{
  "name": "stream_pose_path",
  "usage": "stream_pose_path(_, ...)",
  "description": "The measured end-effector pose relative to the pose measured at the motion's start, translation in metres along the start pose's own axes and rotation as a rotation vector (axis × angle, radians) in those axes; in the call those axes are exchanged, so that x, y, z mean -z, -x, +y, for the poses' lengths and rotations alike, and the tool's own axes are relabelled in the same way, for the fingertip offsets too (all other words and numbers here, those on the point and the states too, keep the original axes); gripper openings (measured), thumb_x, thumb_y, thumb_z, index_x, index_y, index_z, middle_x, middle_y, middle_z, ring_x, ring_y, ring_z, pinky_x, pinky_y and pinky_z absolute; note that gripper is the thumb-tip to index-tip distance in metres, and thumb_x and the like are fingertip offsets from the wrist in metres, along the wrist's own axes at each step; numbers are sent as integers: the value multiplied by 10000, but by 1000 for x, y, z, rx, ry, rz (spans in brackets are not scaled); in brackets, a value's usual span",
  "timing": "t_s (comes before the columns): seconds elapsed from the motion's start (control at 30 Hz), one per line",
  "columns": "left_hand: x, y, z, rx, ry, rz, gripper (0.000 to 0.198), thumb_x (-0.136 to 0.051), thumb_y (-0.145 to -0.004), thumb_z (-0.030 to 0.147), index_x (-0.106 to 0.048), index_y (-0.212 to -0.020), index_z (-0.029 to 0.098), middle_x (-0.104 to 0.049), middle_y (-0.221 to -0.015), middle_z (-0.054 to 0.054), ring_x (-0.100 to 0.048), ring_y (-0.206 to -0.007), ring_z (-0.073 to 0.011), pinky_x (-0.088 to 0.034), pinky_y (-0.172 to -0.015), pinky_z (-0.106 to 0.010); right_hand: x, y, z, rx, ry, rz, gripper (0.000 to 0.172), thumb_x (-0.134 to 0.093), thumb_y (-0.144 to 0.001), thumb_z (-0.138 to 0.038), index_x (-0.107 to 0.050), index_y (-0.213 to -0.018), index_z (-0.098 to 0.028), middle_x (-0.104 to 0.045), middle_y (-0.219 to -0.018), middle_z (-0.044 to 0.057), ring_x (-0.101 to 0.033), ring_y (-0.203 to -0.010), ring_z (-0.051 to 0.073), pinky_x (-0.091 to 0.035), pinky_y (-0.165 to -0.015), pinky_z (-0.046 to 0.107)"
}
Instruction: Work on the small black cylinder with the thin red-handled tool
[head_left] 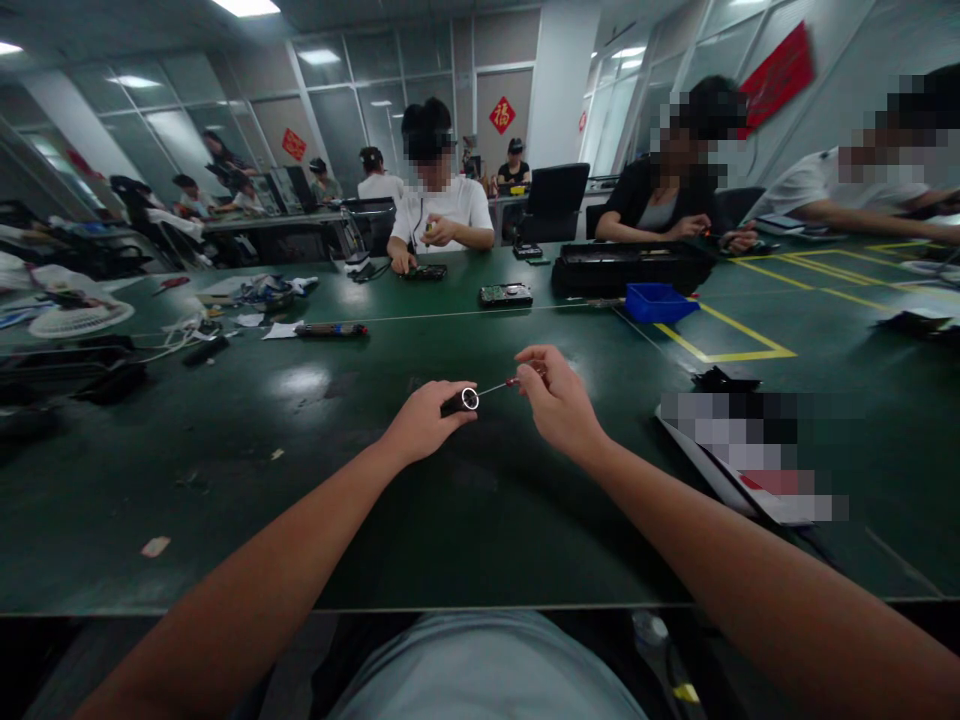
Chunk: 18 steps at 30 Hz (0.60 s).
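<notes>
My left hand (429,418) is closed around a short black cylinder (459,402) with a bright white ring at its end, which faces right. Between thumb and fingers, my right hand (556,402) pinches a screwdriver (511,382) with a red handle. Its thin metal shaft points left, and the tip meets or nearly meets the ringed end; I cannot tell if it touches. Both hands are above the green table (480,540). Most of the screwdriver's handle is hidden by my right fingers.
A printed magazine or packet (739,460) lies right of my right arm. Farther off are a blue bin (660,302), a long black casing (634,268), a hard drive (506,294) and a pen-like tool (331,330). A co-worker (442,215) handles parts across the table.
</notes>
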<state>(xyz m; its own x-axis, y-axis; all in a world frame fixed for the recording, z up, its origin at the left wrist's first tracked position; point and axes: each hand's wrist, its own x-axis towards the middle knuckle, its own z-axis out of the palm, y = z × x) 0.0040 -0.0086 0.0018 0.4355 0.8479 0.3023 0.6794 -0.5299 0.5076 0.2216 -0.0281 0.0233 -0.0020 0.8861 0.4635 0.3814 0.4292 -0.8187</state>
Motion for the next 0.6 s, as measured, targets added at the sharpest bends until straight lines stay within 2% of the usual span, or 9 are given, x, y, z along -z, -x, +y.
stream_pose_path(0.13,0,0,0,22,2,30,424,-672,-878,316,-615,-1289,230,-680,-1136,-60,-593,-1048,-237,-455,-944,-395,-7,-3,8,-91,-227,-18,228,-538,-903,-434,-589,-911,-212,-648,-808,32,-622,-752,175,-504,-741,349)
stream_pose_path(0.23,1,-2,1,-43,9,79,434,-659,-889,310,-595,-1313,241,-667,-1187,-58,-582,-1101,-232,-437,-987,-402,-9,-9,18,-220,-412,26,332,-524,-877,-548,-572,-873,-220,-629,-802,31,-615,-707,167,-534,-724,358)
stream_pose_path(0.33,3,-4,-1,-134,-35,20,443,-657,-891,298,-584,-1327,263,-671,-1184,-50,-586,-1090,-225,-423,-999,-410,-7,-16,29,-355,-503,18,329,-532,-863,-561,-537,-818,-235,-571,-718,5,-570,-618,153,-556,-698,364)
stream_pose_path(0.4,3,-6,-3,-141,-89,-48,434,-658,-890,299,-594,-1317,264,-684,-1144,-50,-596,-1052,-229,-424,-982,-418,-6,-19,35,-406,-490,78,306,-547,-866,-529,-530,-790,-233,-548,-687,-4,-537,-577,144,-550,-664,352)
stream_pose_path(0.47,2,-7,-6,-125,-123,-86,427,-661,-886,305,-605,-1307,260,-689,-1127,-51,-598,-1039,-234,-426,-971,-422,-5,-20,38,-381,-429,120,299,-546,-877,-518,-540,-801,-228,-566,-703,1,-544,-587,146,-533,-632,337)
stream_pose_path(0.6,-1,-7,-11,-85,-118,-86,423,-656,-887,328,-609,-1302,267,-680,-1161,-55,-593,-1066,-243,-421,-989,-433,-5,-16,35,-253,-280,108,289,-510,-922,-490,-562,-845,-217,-601,-727,7,-567,-617,152,-486,-617,327)
